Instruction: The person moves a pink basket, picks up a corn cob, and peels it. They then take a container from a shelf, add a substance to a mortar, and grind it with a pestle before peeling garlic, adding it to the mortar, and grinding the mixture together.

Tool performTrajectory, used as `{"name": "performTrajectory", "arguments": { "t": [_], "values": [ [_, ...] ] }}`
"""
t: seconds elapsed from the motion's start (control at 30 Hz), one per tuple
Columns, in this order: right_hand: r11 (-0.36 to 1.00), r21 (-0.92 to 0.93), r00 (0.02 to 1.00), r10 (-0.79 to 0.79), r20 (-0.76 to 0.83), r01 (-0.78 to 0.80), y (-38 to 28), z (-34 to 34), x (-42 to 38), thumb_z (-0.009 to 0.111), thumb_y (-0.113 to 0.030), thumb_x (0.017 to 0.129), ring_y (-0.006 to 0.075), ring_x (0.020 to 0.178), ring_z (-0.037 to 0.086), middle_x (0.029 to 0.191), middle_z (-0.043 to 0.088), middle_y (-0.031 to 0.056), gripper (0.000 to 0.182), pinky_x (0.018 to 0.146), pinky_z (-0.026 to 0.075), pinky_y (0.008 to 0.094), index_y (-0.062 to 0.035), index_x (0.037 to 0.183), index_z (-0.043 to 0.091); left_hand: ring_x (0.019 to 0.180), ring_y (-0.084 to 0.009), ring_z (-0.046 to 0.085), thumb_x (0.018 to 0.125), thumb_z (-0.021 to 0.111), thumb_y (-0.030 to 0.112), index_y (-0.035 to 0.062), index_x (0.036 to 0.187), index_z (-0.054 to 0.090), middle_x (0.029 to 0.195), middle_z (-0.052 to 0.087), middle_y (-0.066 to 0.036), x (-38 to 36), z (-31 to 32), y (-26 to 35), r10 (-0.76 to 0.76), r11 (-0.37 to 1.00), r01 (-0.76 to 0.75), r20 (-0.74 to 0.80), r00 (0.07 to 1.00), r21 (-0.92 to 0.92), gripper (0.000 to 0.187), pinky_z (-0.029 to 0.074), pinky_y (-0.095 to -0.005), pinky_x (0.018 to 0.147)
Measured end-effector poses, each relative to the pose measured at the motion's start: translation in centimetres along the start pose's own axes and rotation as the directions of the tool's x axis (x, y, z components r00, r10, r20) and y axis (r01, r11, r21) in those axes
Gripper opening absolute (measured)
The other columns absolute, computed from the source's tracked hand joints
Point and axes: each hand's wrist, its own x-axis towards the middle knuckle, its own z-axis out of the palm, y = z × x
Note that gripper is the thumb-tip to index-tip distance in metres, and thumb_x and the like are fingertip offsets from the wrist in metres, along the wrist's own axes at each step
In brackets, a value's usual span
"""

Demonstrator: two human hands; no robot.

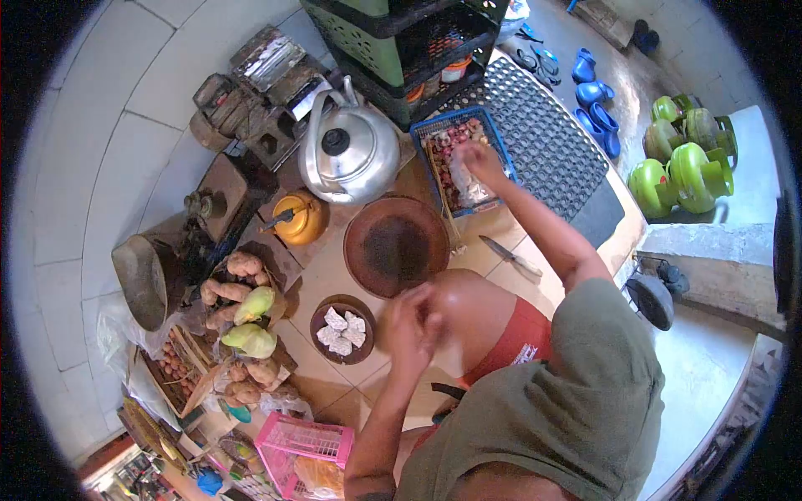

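My left hand (411, 327) is held with bent fingers between a small brown dish (319, 337) and my bare knee; it is blurred, and I cannot see whether it holds anything. White, rough-looking pieces (341, 331) lie in that dish. Over the blue basket (499, 138) is my right hand (480, 165), its fingers drawn together on something too small to make out. Small reddish bulbs, like shallots (447, 138), and a clear plastic bag (468, 185) fill the basket. A wide, dark brown stone plate (397, 246) sits between the dish and the basket.
A knife (511, 255) lies on the tiles beside the basket. Behind the plate stand a large kettle (351, 159) and a yellow pot (299, 219). Potatoes (244, 265) and pale green vegetables (250, 340) are heaped left of the dish. A pink basket (305, 447) stands near my left forearm.
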Motion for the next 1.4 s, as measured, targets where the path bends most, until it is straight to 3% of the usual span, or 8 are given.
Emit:
{"name": "performTrajectory", "arguments": {
  "t": [0.2,0.37,0.67,0.83,1.0,1.13,1.23,1.4],
  "values": [
    [0.840,0.527,0.986,-0.054,-0.156,0.130,3.6,7.0,12.9,0.056,-0.016,0.082,0.0090,0.067,0.055,0.071,0.059,0.0021,0.014,0.057,0.042,0.0237,-0.0065,0.092,0.061,0.096,-0.0302,0.056,0.073,0.058,0.017,0.0069,0.096,0.059,0.102,0.061,-0.011,3.7,3.9,1.7,0.123,0.988,-0.143,0.244,0.962,0.064,0.025,0.041,-0.0400,0.087],
    [0.875,-0.070,0.843,0.437,-0.315,-0.480,3.2,13.1,20.2,0.055,-0.038,0.080,0.0301,0.085,0.061,0.088,0.062,0.0165,0.041,0.076,0.047,0.0400,0.0012,0.093,0.058,0.096,-0.0296,0.057,0.072,0.057,0.015,0.0057,0.089,0.063,0.097,0.063,-0.011,4.0,4.5,1.1,0.111,0.992,-0.120,0.172,0.979,0.041,0.020,0.042,-0.0400,0.086],
    [0.759,-0.505,0.912,0.329,-0.247,-0.411,15.0,20.0,27.2,0.044,-0.037,0.085,0.0286,0.091,0.060,0.109,0.058,0.0140,0.052,0.078,0.048,0.0408,-0.0123,0.129,0.036,0.088,-0.0292,0.060,0.078,0.055,0.015,0.0035,0.084,0.061,0.090,0.063,-0.013,3.6,4.2,0.6,0.090,0.995,-0.087,0.066,0.994,-0.042,0.014,0.044,-0.0389,0.081],
    [0.638,0.657,0.791,0.604,-0.102,-0.403,10.4,15.3,23.6,0.059,-0.001,0.075,0.0254,0.068,0.061,0.087,0.060,0.0128,0.014,0.052,0.054,0.0392,-0.0013,0.089,0.056,0.089,-0.0283,0.060,0.077,0.055,0.013,0.0043,0.083,0.061,0.090,0.064,-0.011,3.5,3.8,0.6,0.105,0.994,-0.102,0.080,0.991,-0.035,0.012,0.044,-0.0380,0.081],
    [0.513,0.837,0.804,0.571,-0.165,-0.192,5.6,3.5,14.0,0.063,-0.004,0.072,0.0218,0.059,0.060,0.077,0.061,0.0133,0.020,0.050,0.054,0.0366,0.0023,0.090,0.057,0.086,-0.0296,0.062,0.079,0.054,0.010,0.0023,0.078,0.061,0.084,0.064,-0.012,3.2,4.5,0.6,0.151,0.984,-0.144,0.064,0.986,-0.105,0.011,0.046,-0.0391,0.080],
    [0.690,0.666,0.592,0.672,-0.445,-0.284,9.6,-5.7,9.3,0.066,-0.012,0.072,0.0191,0.060,0.061,0.078,0.062,0.0118,0.034,0.052,0.052,0.0283,0.0049,0.100,0.055,0.086,-0.0302,0.062,0.079,0.053,0.010,0.0024,0.076,0.061,0.083,0.064,-0.012,2.8,4.6,0.8,0.209,0.976,-0.202,0.091,0.974,-0.086,0.012,0.046,-0.0409,0.081],
    [0.713,-0.247,0.464,0.124,-0.877,-0.656,8.5,-6.4,8.6,0.070,-0.028,0.066,0.0334,0.093,0.056,0.101,0.058,0.0197,0.048,0.081,0.045,0.0401,0.0019,0.101,0.057,0.086,-0.0301,0.062,0.079,0.053,0.010,0.0026,0.075,0.061,0.082,0.064,-0.012,2.8,4.8,1.2,0.241,0.965,-0.230,0.081,0.967,-0.123,0.011,0.046,-0.0417,0.081],
    [0.935,-0.333,0.878,-0.255,-0.405,0.118,2.8,2.5,14.3,0.068,-0.029,0.068,0.0348,0.100,0.052,0.109,0.054,0.0190,0.049,0.089,0.040,0.0387,-0.0013,0.107,0.055,0.087,-0.0291,0.062,0.078,0.056,0.008,0.0022,0.082,0.059,0.085,0.064,-0.012,2.6,4.8,0.9,0.211,0.971,-0.201,0.068,0.975,-0.132,0.008,0.046,-0.0412,0.080]
  ]
}}
